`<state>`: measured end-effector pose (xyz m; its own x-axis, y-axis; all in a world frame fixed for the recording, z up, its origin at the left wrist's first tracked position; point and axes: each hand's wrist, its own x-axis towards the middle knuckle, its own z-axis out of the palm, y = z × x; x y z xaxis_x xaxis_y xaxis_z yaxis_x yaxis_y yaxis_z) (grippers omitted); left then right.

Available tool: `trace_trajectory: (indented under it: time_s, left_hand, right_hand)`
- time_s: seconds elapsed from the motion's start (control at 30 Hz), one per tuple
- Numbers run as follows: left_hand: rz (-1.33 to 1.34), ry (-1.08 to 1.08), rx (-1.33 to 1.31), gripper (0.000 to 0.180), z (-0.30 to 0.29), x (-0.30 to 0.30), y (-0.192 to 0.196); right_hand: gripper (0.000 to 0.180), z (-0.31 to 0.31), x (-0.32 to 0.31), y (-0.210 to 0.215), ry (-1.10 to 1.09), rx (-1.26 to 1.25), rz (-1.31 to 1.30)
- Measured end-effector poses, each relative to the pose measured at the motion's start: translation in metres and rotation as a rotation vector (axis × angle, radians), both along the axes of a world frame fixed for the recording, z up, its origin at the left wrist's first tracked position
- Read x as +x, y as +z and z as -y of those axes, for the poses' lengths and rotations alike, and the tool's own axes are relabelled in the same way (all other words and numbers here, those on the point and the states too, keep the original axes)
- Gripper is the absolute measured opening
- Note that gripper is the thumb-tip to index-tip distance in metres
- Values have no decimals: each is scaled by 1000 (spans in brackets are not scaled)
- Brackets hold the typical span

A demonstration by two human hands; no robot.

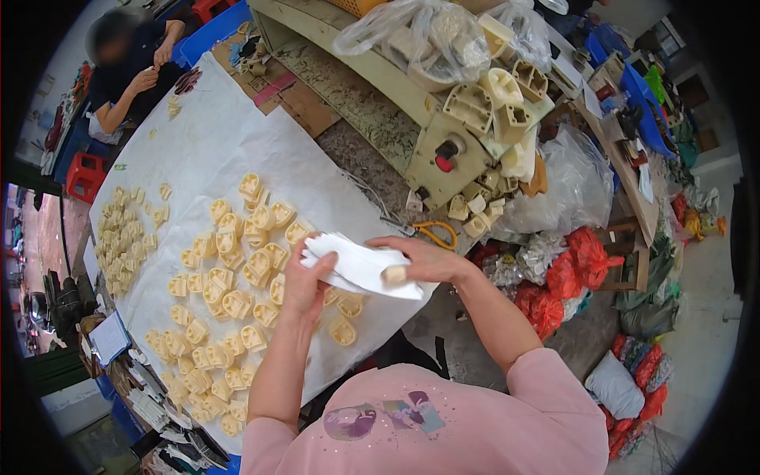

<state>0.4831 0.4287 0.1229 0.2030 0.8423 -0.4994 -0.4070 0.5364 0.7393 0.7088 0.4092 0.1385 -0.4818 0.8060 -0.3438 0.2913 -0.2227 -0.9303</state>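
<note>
My left hand (305,279) and my right hand (423,260) both hold a white sheet of paper or cloth (360,265) above the table edge. A small cream plastic part (394,275) sits at my right fingers against the sheet. Below and to the left, many cream plastic parts (237,269) lie spread on a white table cover (206,150). One such part (343,332) lies just under the sheet.
Another person (131,63) works at the far end of the table. A grimy machine (443,150) with a red button stands at the right, with clear bags of larger cream parts (443,39) on top. Yellow-handled scissors (435,232) lie nearby. Red bags (566,273) sit on the floor.
</note>
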Motion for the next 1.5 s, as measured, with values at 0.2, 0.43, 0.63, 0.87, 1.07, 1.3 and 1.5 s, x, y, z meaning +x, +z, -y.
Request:
trace_trajectory:
  time_s: [0.2, 0.43, 0.63, 0.87, 1.07, 1.3, 1.5]
  left_hand:
    - [75, 270, 60, 35, -119, 29, -14]
    - [136, 507, 27, 44, -241, 147, -61]
    - [-909, 283, -147, 61, -269, 192, -95]
    - [-958, 395, -103, 55, -278, 206, -113]
    - [-970, 313, 24, 51, -271, 200, -113]
    - [-1022, 361, 184, 48, -258, 177, -97]
    - [-539, 159, 746, 17, -169, 131, -60]
  right_hand:
    - [61, 14, 63, -28, -325, -382, -202]
    - [61, 87, 70, -84, -398, -386, 7]
    - [56, 130, 88, -110, -562, -453, 171]
    - [51, 109, 80, -114, -554, -381, 294]
    - [44, 127, 86, -139, -616, -322, 296]
    - [39, 130, 83, -135, -635, -260, 389]
    - [39, 130, 81, -125, -655, -260, 523]
